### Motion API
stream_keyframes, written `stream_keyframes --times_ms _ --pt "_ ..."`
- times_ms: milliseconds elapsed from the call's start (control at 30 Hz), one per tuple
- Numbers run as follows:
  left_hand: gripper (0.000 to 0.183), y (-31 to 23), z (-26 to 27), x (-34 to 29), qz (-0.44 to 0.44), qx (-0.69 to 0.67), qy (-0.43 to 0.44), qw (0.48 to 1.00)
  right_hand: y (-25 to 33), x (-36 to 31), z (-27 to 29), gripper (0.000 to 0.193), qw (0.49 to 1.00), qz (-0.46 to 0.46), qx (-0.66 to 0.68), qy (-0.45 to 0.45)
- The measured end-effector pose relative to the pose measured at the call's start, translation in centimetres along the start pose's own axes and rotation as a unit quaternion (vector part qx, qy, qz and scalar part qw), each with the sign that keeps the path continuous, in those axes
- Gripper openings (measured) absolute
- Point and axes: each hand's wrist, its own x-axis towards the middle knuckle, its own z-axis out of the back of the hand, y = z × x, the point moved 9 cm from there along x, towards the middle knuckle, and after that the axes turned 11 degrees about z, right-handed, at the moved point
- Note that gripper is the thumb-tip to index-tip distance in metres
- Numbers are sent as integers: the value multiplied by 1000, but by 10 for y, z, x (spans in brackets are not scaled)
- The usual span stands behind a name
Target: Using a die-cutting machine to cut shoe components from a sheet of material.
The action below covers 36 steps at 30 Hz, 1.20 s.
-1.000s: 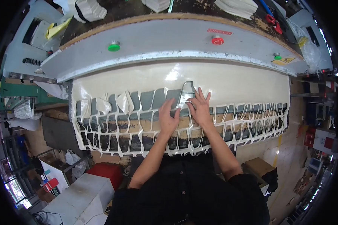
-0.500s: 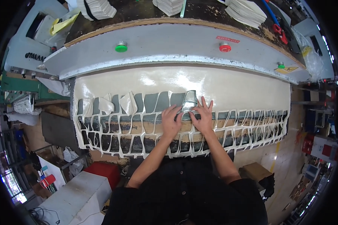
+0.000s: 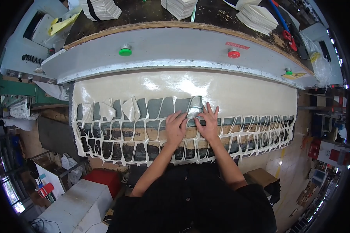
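A shiny metal cutting die (image 3: 195,106), curved in outline with a crossbar, stands on the cream sheet (image 3: 249,95) at the border of its uncut part. My left hand (image 3: 175,127) grips the die's lower left side, thumb toward its bottom edge. On the other side, my right hand (image 3: 208,123) holds the lower right corner with its thumb, its other fingers pointing up along the right edge. Left of the die runs a row of cut-out gaps showing a dark green surface. Several loose cut pieces (image 3: 131,109) lie over that row.
Nearer me, the sheet is a web of thin strips (image 3: 151,141) over a worn board. A grey machine beam (image 3: 175,50) crosses behind, with a green button (image 3: 125,50) and a red button (image 3: 233,53). Stacks of cut pieces (image 3: 256,17) sit on the ledge above.
The whole view has shifted slightly. Both hands keep their hold on the die, which shows no clear movement on the sheet.
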Motion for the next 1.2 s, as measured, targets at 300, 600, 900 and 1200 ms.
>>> stream_keyframes --times_ms 300,600,900,1200 --pt "36 -23 21 14 -49 -10 18 999 12 9 27 42 996 -51 46 -55" --pt "39 -35 248 126 121 -373 -266 880 91 -75 80 34 993 -35 36 109" --pt "21 -32 195 -34 28 -170 -111 979 122 -116 112 47 997 -39 -17 62" --pt "52 -86 134 -106 -100 165 129 973 140 -81 120 62 986 1 -67 153"
